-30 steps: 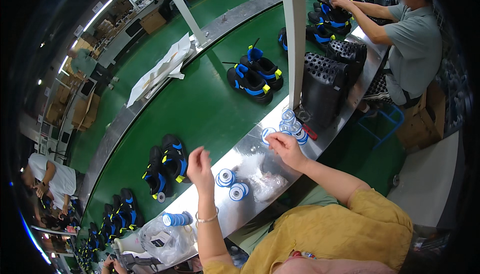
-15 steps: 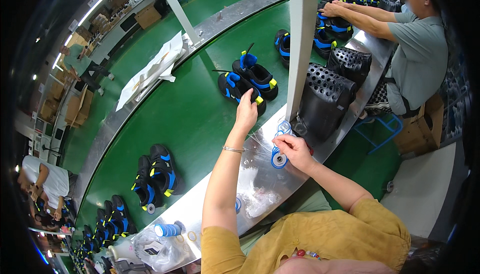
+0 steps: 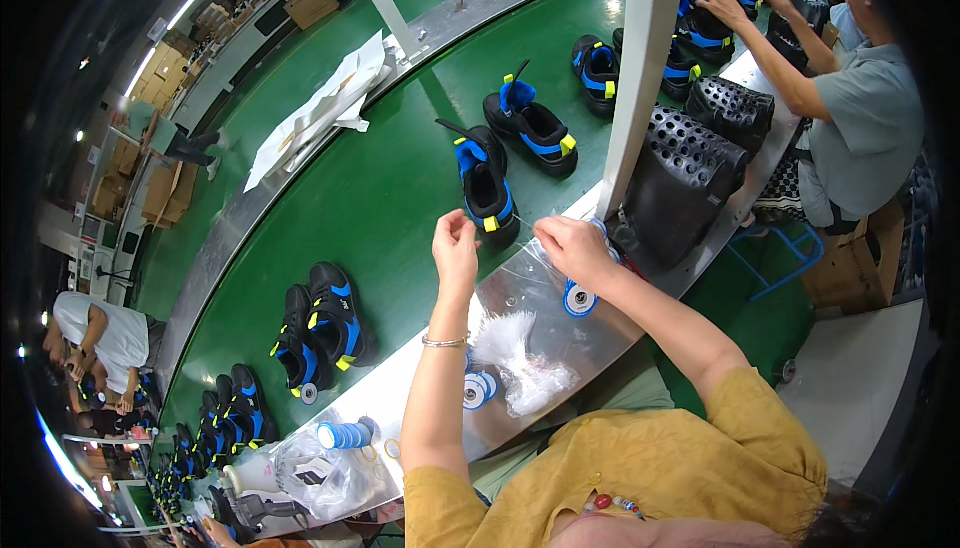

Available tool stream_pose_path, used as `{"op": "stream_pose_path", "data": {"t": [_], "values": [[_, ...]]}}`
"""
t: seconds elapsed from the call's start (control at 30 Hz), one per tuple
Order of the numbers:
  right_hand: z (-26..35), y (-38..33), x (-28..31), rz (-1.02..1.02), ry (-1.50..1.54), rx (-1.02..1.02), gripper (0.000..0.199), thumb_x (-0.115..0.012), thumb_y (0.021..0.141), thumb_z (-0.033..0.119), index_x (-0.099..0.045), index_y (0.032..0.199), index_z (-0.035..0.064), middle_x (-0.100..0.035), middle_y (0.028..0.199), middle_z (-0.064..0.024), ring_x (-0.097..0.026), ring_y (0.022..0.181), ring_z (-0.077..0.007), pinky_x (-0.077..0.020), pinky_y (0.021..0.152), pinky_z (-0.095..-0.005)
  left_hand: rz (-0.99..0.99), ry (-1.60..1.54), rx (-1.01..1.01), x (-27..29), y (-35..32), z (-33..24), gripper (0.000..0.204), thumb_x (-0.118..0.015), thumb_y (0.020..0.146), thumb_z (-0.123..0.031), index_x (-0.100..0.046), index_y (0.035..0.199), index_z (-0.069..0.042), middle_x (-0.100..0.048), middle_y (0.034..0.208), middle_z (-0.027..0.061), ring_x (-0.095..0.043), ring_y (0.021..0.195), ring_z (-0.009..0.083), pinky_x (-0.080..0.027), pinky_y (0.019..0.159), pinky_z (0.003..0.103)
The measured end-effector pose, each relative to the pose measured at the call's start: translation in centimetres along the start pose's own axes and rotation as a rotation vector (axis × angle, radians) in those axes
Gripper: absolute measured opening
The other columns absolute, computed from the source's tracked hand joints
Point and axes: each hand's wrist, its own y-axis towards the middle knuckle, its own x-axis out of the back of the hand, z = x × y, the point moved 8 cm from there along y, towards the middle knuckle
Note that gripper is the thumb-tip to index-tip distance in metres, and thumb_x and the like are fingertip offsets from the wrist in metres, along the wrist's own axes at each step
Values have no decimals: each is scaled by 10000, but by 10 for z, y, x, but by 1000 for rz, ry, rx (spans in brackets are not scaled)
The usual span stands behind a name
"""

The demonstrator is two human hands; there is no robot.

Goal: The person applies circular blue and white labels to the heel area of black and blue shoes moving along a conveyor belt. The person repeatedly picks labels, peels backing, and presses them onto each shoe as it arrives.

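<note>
This is a shoe factory: shoes (image 3: 340, 316) line a green conveyor (image 3: 400, 198)

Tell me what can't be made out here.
In the head view:
Anything pinched in the bare left hand or bare right hand: too small to tell.
Round blue-and-white spools: partly covered by the right hand.
Black-and-blue shoe: partly behind the white post.
Farther shoes, lower left: too small to separate.

The head camera looks from above the near side of the metal counter (image 3: 600, 336), tilted down and outward across it. It views the left hand (image 3: 456, 253) and right hand (image 3: 578, 248) by the counter closely, its fisheye sweep bending the green belt (image 3: 400, 208) beyond.
</note>
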Motion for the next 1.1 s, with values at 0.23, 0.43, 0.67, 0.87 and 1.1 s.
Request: {"op": "stream_pose_path", "data": {"t": [0.23, 0.43, 0.67, 0.87, 1.1], "values": [[7, 16, -28, 177, -419, 145, 23, -589, 771, 95, -574, 780, 79, -608, 751, -107, -658, 690, -292, -520, 577, -416, 87, -66, -2, -9, -9, 10, 174, -649, 887, -54, -585, 1031, 22, -641, 865, 46, -599, 721, 91, -508, 649, 221], [12, 18, -35, 272, -468, 193, 51, -590, 771, 96, -584, 820, 85, -608, 769, -103, -662, 736, -281, -525, 597, -398, 93, -102, 32, -2, -12, 11, 114, -652, 903, -83, -617, 965, 6, -650, 814, 32, -588, 677, 72, -496, 615, 210], [23, 27, -48, 340, -475, 269, 68, -576, 792, 110, -591, 855, 88, -630, 800, -99, -667, 761, -277, -528, 620, -395, 97, -143, 31, 3, -13, 13, 113, -652, 903, -83, -617, 965, 5, -653, 826, 34, -588, 679, 74, -497, 612, 210], [27, 36, -71, 327, -386, 227, 87, -566, 847, 158, -588, 884, 82, -645, 788, -110, -667, 767, -301, -528, 637, -404, 88, -128, 19, 11, -15, 11, 102, -658, 900, -94, -624, 940, -7, -645, 820, 23, -577, 684, 68, -489, 605, 210], [8, 36, -66, 269, 180, -74, 153, -541, 910, 144, -562, 1019, 38, -628, 758, -148, -626, 693, -306, -480, 620, -403, 30, -169, -41, 29, -21, 4, 113, -650, 910, -121, -665, 920, -10, -632, 806, -2, -548, 683, 52, -462, 601, 201]]}}
